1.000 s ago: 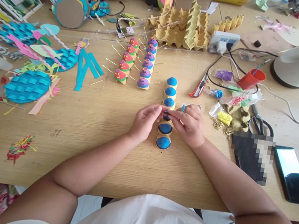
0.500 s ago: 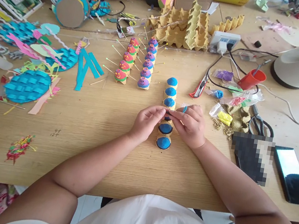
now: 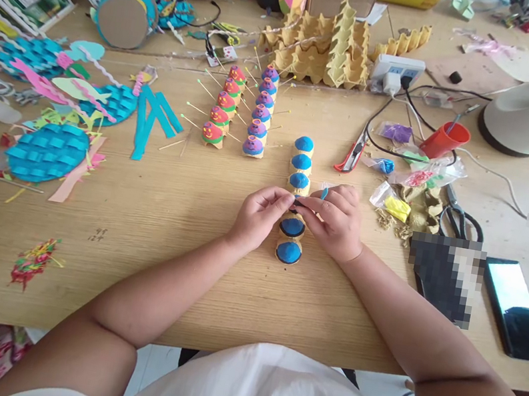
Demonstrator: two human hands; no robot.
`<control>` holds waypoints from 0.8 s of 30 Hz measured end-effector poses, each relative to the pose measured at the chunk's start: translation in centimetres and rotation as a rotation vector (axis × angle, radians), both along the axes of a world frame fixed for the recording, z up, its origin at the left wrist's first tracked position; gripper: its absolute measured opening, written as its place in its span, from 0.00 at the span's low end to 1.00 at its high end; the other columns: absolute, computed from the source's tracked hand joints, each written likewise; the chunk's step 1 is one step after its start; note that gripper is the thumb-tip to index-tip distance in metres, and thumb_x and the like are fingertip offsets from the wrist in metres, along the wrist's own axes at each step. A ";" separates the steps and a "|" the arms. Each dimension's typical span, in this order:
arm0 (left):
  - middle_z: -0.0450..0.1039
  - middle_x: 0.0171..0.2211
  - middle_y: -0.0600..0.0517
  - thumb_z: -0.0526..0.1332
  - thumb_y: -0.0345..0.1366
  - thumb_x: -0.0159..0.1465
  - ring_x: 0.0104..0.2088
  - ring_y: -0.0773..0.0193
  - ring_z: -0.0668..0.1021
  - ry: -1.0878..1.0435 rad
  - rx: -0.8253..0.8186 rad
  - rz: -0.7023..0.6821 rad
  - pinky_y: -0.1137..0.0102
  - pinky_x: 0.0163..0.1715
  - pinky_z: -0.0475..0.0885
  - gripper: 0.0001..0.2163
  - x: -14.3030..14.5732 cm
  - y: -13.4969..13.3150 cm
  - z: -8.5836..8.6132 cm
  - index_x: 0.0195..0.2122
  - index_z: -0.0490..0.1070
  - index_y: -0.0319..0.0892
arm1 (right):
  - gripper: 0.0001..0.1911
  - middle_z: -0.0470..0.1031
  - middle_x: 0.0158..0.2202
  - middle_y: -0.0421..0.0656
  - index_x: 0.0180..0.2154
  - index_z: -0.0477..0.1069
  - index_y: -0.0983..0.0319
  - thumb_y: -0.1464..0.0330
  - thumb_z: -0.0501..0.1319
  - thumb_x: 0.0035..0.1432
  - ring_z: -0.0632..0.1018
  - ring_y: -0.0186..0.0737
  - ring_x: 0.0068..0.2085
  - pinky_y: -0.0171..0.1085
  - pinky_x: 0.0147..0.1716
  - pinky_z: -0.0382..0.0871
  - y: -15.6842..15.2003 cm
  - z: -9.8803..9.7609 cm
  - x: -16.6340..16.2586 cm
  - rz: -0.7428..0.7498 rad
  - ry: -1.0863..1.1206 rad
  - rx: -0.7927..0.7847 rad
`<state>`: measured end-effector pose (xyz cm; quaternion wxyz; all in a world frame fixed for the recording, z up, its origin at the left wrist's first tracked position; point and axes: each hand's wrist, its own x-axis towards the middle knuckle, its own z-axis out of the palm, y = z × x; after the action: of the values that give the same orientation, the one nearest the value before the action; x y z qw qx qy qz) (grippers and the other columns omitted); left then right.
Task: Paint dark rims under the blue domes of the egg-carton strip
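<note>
Left hand [image 3: 257, 216], right hand [image 3: 337, 222] curled inward, fingertips meeting, each grip pinching blue-domed carton strip [image 3: 302, 164]

A home craft workspace: a wooden table [image 3: 143, 259] littered with egg cartons [image 3: 330, 50], paper cut-outs [image 3: 46, 151], scissors [image 3: 458, 220]

Two hands [image 3: 259, 216], five visible blue domes [image 3: 301, 162]
</note>
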<state>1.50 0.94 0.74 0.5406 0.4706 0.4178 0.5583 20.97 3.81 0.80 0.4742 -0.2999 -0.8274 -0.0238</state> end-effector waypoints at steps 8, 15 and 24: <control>0.76 0.26 0.53 0.69 0.65 0.66 0.29 0.67 0.74 0.108 0.027 -0.011 0.70 0.34 0.71 0.27 -0.1 -0.2 0.3 0.29 0.79 0.43 | 0.08 0.77 0.33 0.39 0.45 0.81 0.54 0.60 0.65 0.75 0.74 0.41 0.38 0.47 0.43 0.62 -0.2 0.1 0.1 0.032 -0.045 -0.048; 0.79 0.27 0.52 0.72 0.65 0.63 0.31 0.65 0.78 0.048 -0.007 0.020 0.70 0.37 0.75 0.26 0.1 -0.1 0.3 0.35 0.83 0.43 | 0.09 0.78 0.34 0.41 0.45 0.82 0.53 0.58 0.64 0.75 0.73 0.43 0.38 0.47 0.43 0.61 -0.2 0.1 0.1 -0.038 -0.067 -0.122; 0.85 0.34 0.50 0.76 0.60 0.61 0.35 0.66 0.82 -0.038 -0.032 0.009 0.70 0.40 0.78 0.22 0.2 0.1 0.2 0.38 0.85 0.43 | 0.06 0.80 0.35 0.41 0.48 0.83 0.52 0.63 0.66 0.74 0.75 0.42 0.39 0.46 0.43 0.62 -0.1 0.0 -0.1 -0.068 -0.066 -0.089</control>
<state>1.72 1.00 0.91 0.5533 0.4492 0.4187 0.5629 20.83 3.74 0.84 0.4319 -0.3478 -0.8321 -0.0128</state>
